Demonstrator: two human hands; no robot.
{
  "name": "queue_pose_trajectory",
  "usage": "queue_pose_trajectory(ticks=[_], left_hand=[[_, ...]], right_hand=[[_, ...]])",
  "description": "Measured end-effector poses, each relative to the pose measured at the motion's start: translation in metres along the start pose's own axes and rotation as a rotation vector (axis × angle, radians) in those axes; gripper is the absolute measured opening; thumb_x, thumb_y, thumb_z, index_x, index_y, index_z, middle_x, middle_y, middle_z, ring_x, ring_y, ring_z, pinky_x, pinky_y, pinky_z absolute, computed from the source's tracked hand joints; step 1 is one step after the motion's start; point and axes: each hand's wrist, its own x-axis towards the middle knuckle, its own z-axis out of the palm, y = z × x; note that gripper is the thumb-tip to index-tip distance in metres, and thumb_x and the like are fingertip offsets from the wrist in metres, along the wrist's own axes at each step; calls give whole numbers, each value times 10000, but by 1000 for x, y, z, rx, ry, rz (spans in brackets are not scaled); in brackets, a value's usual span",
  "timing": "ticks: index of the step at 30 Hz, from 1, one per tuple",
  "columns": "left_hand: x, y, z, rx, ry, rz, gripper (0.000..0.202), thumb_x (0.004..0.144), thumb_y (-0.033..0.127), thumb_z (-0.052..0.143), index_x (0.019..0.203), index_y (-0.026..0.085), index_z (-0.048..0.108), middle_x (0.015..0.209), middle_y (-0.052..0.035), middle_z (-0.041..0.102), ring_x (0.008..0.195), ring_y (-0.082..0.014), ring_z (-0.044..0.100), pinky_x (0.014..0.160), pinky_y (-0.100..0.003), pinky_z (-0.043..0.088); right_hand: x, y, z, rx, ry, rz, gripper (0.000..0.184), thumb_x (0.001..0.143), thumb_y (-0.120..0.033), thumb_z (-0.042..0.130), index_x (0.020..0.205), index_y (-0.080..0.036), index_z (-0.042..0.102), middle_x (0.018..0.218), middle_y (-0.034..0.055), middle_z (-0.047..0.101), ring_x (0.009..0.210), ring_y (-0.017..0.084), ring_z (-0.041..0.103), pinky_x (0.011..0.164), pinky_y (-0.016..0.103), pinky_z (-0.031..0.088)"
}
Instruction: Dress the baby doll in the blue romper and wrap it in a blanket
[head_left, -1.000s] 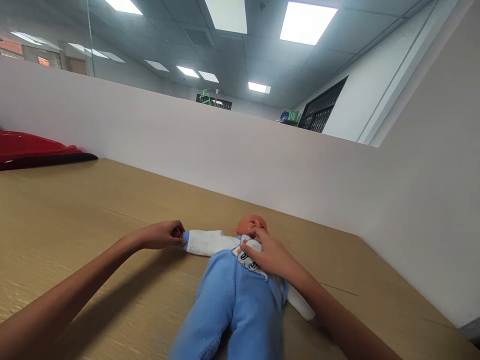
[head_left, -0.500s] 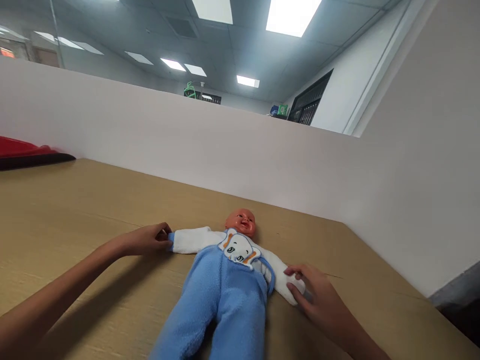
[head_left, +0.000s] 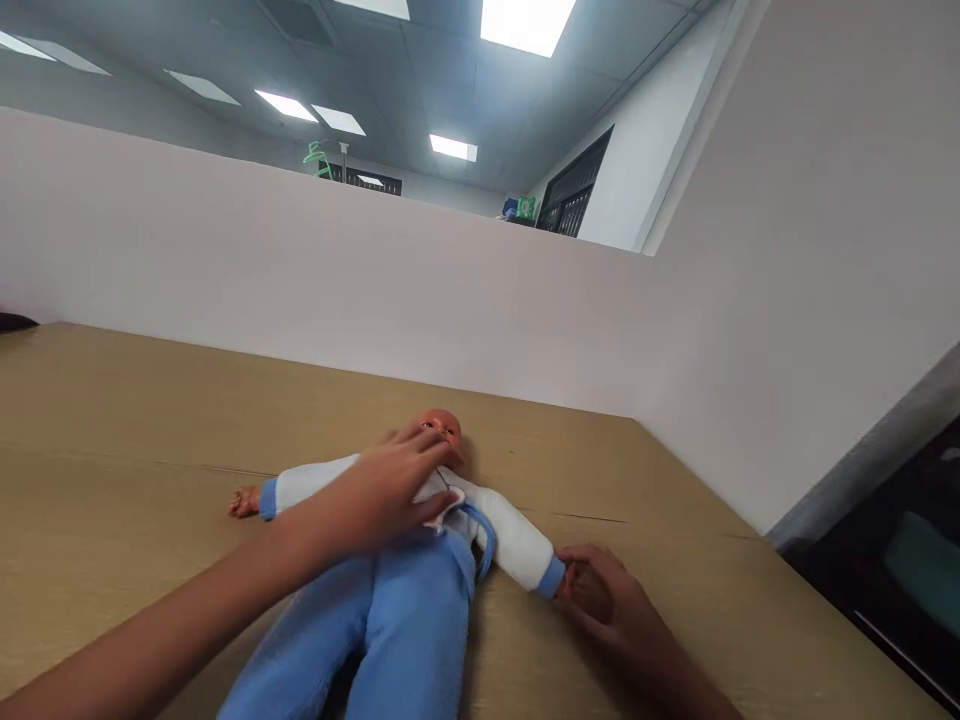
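Note:
A baby doll [head_left: 409, 625] lies on its back on the tabletop, its arms stretched out to the sides. It wears a white top with blue cuffs and blue fleecy overalls. Over the chest and lower face of the doll is my left hand [head_left: 397, 490], fingers stretched and thumb apart, hiding most of the white bib. My right hand [head_left: 619, 610] has its thumb and fingers around the doll's small hand, just beyond the blue cuff [head_left: 551, 577] at the right. The doll's other hand [head_left: 244, 501] lies free on the table at the left.
The brown table [head_left: 135, 400] ends at a pale low partition [head_left: 337, 280] behind the doll. A white wall [head_left: 810, 250] rises on the right, with a dark object [head_left: 900, 560] beyond the table edge. Part of a black item [head_left: 13, 322] shows at far left.
My left hand has left the doll's cuff on the left and moved right over its chest. My right hand has slid down the sleeve to the doll's hand, uncovering the cuff. The view has turned right.

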Motion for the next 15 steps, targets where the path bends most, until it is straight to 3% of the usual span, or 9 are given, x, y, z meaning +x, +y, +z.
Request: queue_pose_trajectory(ticks=[3,6,11,15], left_hand=[[34,22,17,79,-192,80,215,932,272,795,1126,182,764,1202,-150,759,1240,-406,638,1135,-549,437],[44,21,28,69,-260,132,72,896,214,832,907,168,779,1018,-156,786,1065,-408,704,969,-499,516],[37,15,19,-10,-293,266,117,1084,243,618,1049,240,730,1013,-62,781,988,-271,729,843,-331,511],[37,11,11,-109,-250,365,128,1102,297,591,1147,256,704,1051,-61,770,1002,-275,727,854,-344,494]], right_hand=[[-6,-5,6,129,69,59,367,850,-416,804,1161,-250,701,1084,103,776,1036,333,731,957,487,571],[-6,-9,11,332,162,115,461,830,-398,842,1214,-249,635,1029,81,775,969,296,750,893,427,597],[26,-31,14,580,245,71,568,784,-434,908,1241,-250,626,1094,89,758,988,270,740,895,395,611],[65,-56,29,583,154,-4,561,783,-383,909,1252,-243,634,1062,59,753,943,232,715,827,338,578]])
